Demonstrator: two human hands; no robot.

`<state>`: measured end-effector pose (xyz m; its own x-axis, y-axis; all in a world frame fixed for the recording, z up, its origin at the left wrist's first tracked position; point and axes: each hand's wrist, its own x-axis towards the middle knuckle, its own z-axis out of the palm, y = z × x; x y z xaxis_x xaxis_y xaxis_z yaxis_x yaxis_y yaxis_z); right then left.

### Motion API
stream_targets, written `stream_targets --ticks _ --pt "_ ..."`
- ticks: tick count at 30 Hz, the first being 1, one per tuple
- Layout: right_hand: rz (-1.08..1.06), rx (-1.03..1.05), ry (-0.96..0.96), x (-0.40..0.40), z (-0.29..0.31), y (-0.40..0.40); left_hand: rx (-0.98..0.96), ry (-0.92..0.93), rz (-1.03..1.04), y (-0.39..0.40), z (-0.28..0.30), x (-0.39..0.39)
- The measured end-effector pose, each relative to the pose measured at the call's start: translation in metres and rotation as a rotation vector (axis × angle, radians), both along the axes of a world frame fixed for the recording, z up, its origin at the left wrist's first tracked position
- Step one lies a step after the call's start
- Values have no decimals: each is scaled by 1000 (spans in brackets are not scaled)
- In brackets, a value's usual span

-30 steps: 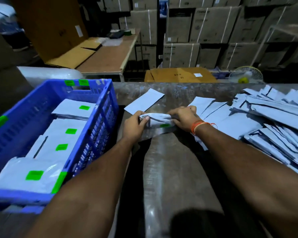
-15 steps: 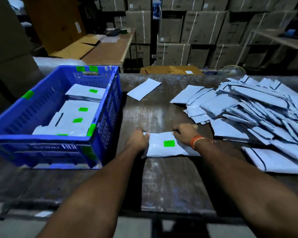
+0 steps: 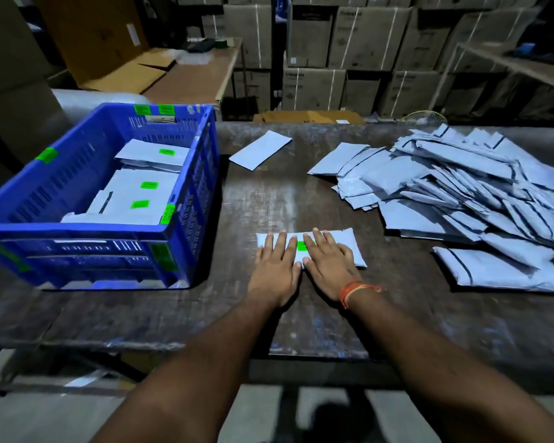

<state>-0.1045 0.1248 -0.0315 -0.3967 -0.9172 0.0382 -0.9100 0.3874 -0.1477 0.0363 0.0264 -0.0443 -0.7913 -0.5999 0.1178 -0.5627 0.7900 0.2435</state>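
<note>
Plastic packet (image 3: 349,246), pinched at its corners before, is now pressed flat by the straight-fingered left hand (image 3: 277,265) and right hand (image 3: 328,265), seemingly ready for the crate (image 3: 77,235).

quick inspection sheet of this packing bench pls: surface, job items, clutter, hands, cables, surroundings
surface: dark table, worn and scuffed, dimly lit.
job's things: white packet with a green label lies flat near the front edge; blue crate on the left holds labelled packets.
clutter: loose pile of grey mailers on the right; one lone mailer farther back.
grippers: left hand and right hand press flat on the white packet, side by side, fingers straight.
cables: nothing seen.
surroundings: stacked cardboard boxes behind; second table bearing flattened cardboard.
</note>
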Motion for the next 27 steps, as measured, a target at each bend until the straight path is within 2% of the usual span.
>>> stream_targets --ticks 3,7,11,15,19,23,27 --pt "11 -16 44 -5 -5 4 20 8 23 -2 0 2" --pt "-76 -69 35 -12 -9 5 87 38 143 -4 1 1" --pt "-202 -42 -45 -28 -13 12 50 11 178 -9 -5 4" --pt "-231 27 -111 -48 -15 25 28 10 228 -13 -10 11" --pt "-264 35 -224 -68 -13 28 44 93 350 -14 -1 15" --pt "-442 -195 -433 -78 -11 22 302 316 525 -19 16 -3" --pt "-426 -369 -808 -83 4 19 589 488 504 -25 27 -18"
